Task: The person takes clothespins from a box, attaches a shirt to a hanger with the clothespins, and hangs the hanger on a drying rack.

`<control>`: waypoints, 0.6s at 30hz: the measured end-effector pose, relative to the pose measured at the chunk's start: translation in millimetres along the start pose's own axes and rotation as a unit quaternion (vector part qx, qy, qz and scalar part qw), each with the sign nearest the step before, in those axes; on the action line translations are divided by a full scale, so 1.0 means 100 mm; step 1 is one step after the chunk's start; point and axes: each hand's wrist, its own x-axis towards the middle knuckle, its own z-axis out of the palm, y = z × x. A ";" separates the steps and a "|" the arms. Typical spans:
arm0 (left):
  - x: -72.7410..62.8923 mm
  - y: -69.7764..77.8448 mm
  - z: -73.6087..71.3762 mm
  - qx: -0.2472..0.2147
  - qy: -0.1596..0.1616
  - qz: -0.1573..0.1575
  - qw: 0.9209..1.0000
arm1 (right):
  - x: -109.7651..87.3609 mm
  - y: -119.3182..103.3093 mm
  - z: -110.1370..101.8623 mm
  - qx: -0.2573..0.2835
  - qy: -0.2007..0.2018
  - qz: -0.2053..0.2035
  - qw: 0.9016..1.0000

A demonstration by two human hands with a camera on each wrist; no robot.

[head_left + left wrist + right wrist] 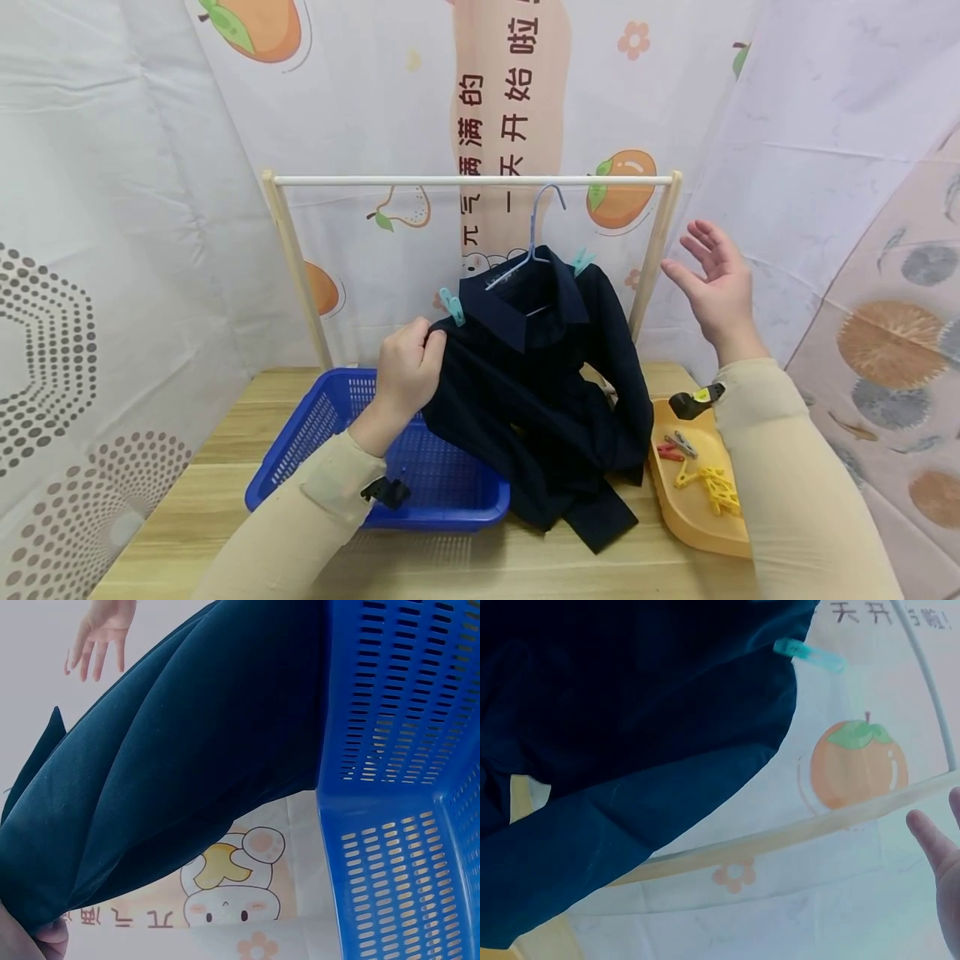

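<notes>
A dark navy collared shirt (525,392) is on a blue wire hanger (533,225), with a teal clothespin (452,307) at one shoulder and another teal clothespin (582,262) at the other. My left hand (408,367) grips the shirt at its left-side shoulder, below the clothespin. In the left wrist view, the fingers (52,937) show at the cloth's edge. The hanger's hook appears just at the white rod (420,180); whether it touches cannot be told. My right hand (716,287) is raised beside the rack's right post, fingers spread, holding nothing.
A blue perforated basket (300,442) stands on the wooden table (217,467) at left, partly behind the shirt. At right, a yellow tray (697,525) holds yellow, red and grey clothespins (720,490). The rack's wooden posts (295,267) rise behind. A patterned curtain hangs at the back.
</notes>
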 end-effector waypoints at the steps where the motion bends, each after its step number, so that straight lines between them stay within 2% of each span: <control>1: 0.00 0.00 0.00 0.000 0.001 0.000 1.000 | 0.01 0.02 -0.01 0.001 0.002 0.003 1.000; 9: 0.00 0.00 0.00 0.004 0.000 -0.002 1.000 | 0.03 0.22 0.00 -0.003 0.009 0.030 1.000; 18: 0.01 0.01 0.00 0.002 0.001 -0.003 1.000 | 0.03 0.47 0.01 -0.073 0.000 0.073 0.995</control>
